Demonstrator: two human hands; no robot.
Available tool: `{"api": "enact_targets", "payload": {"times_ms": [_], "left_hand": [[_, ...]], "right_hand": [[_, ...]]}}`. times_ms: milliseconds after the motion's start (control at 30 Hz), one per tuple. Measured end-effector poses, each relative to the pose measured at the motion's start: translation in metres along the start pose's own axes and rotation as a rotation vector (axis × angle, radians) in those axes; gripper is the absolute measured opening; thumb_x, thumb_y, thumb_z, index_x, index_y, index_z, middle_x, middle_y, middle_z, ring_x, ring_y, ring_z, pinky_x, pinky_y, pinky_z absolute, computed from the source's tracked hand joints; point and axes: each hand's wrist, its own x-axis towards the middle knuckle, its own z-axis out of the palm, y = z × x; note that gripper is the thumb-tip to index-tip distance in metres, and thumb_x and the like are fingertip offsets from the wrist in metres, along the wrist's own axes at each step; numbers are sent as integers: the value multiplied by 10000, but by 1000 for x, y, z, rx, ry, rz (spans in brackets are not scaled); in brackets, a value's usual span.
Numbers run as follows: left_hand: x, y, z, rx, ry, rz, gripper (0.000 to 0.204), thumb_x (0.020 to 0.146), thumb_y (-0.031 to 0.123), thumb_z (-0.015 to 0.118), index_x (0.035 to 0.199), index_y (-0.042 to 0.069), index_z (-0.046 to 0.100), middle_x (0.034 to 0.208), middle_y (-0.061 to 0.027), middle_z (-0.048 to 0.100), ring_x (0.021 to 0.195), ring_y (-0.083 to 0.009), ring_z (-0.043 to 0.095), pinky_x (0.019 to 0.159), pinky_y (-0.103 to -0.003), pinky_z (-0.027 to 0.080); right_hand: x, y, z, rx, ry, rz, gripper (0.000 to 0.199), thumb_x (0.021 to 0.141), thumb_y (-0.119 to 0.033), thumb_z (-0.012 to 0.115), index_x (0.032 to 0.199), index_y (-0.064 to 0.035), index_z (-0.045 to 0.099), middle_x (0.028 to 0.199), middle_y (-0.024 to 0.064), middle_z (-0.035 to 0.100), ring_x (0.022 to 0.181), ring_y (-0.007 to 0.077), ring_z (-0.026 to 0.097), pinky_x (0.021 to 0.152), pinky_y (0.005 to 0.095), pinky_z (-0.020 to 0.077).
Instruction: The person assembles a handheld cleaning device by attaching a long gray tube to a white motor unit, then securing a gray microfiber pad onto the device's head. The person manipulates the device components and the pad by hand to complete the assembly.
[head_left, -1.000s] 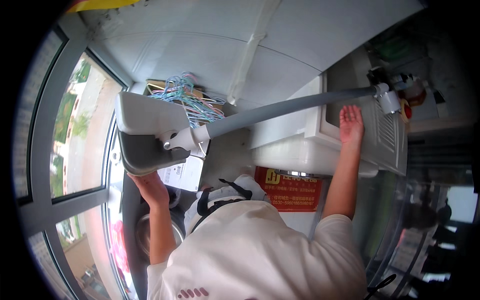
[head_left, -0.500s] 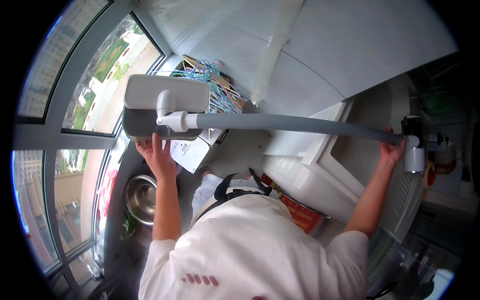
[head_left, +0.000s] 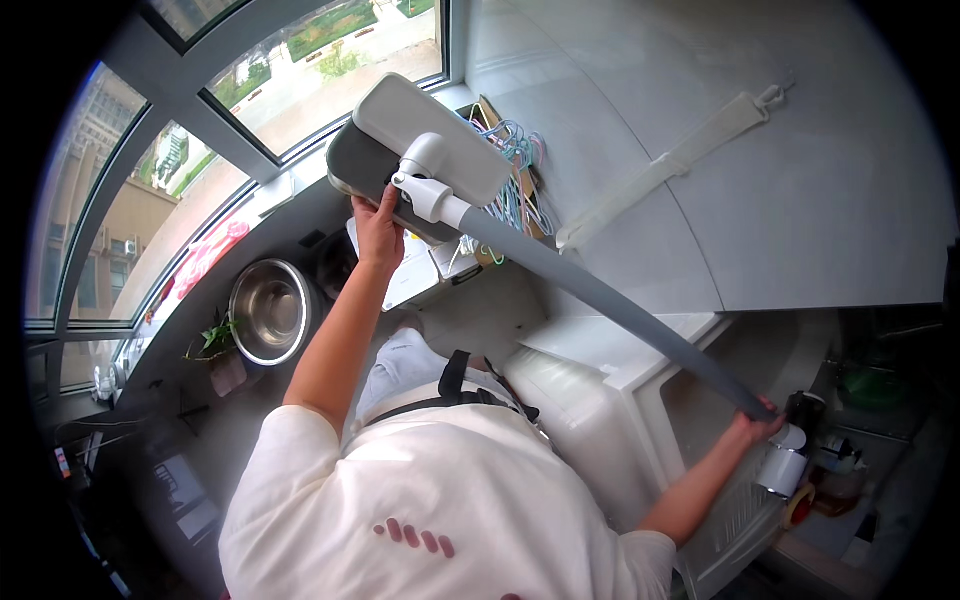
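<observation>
I hold a long grey pole [head_left: 600, 297] slantwise in front of me. At its upper left end a white swivel joint [head_left: 428, 192] carries a flat rectangular head, with a pale plate [head_left: 430, 122] over a darker grey one [head_left: 364, 163]. My left hand [head_left: 380, 232] grips the dark plate's lower edge, the thumb beside the joint and the other fingers partly hidden behind. Near the pole's lower right end, my right hand [head_left: 757, 427] is closed around it. Just past that hand is a white hinged cylinder [head_left: 783, 470]. What kind of tool this is cannot be told.
A pale sink [head_left: 650, 425] with a ribbed board is on my right, bottles [head_left: 840, 455] beyond it. Coloured hangers [head_left: 520, 160] fill a box by the wall. A steel basin [head_left: 268, 315] and a plant [head_left: 215, 340] lie left, below the windows [head_left: 330, 70].
My view has turned. The pole has gone from nearly level to slanting, its flat head higher and its right end lower. Both hands have kept hold.
</observation>
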Motion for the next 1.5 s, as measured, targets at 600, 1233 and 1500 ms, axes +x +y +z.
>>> {"api": "enact_targets", "payload": {"times_ms": [600, 1233, 1500], "left_hand": [[9, -23, -112, 173, 52, -372, 500, 937, 27, 562, 1357, 127, 309, 1314, -116, 487, 1163, -257, 546, 919, -399, 514], [-63, -119, -193, 582, -100, -1177, 585, 938, 103, 603, 1406, 204, 268, 1406, -63, 437, 1290, -275, 413, 1018, -608, 314], [-94, -121, -198, 618, -253, -1178, 411, 924, 98, 627, 1297, 131, 458, 1200, -45, 600, 1078, -215, 579, 858, -432, 494]], "right_hand": [[-219, -65, 80, -28, -638, -256, 470, 911, -347, 629, 1201, -3, 495, 1031, 90, 577, 979, 190, 559, 938, 345, 468], [-306, -108, 181, -154, -772, -293, 500, 837, -289, 740, 1149, -9, 467, 778, -22, 463, 627, 55, 465, 618, 194, 414], [-340, -133, 216, -195, -810, -277, 421, 857, -226, 712, 1113, 4, 470, 714, -40, 432, 593, 58, 466, 588, 194, 412]]}}
